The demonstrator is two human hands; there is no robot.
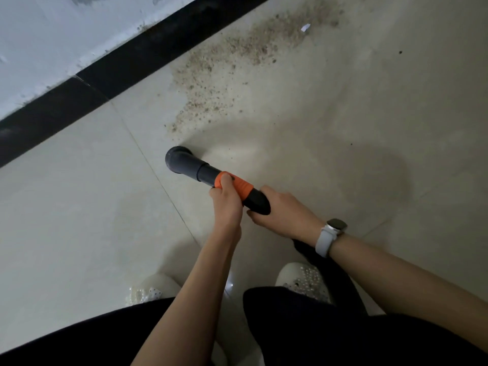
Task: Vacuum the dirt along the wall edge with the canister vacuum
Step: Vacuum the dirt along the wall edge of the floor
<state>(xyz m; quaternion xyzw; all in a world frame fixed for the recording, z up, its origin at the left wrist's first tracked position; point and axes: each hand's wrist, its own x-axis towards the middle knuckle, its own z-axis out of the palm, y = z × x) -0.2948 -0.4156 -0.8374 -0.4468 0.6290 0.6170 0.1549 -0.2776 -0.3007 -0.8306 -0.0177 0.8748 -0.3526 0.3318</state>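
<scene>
A person stands on a pale tiled floor (79, 207), both hands around the wand of a canister vacuum, seen from a head-worn camera looking down. The left hand (227, 204) grips the orange collar (235, 187) of the wand, fingers curled over its top. The right hand (285, 215), just behind it toward 4 o'clock, wraps the black hose end (260, 204), thumb underneath; a watch with a white strap (328, 239) sits on that wrist. From the collar the grey tube (195, 169) runs toward 10 o'clock and ends in a grey elbow nozzle (175, 157), its mouth facing down at the floor near the middle of the view; whether it touches the tile cannot be told.

The dirt (224, 75), a sandy, gritty band, lies on the floor from just beyond the nozzle at 12 o'clock up toward 1 o'clock, running roughly alongside the black baseboard (105, 83). The baseboard crosses the view diagonally from 9 o'clock to 12 o'clock, with a white, scuffed wall (66, 30) above it. A small white scrap (305, 28) rests at the far end of the dirt. At 6 o'clock two light shoes (303, 281) trimmed with beads show beneath dark trouser legs (303, 326).
</scene>
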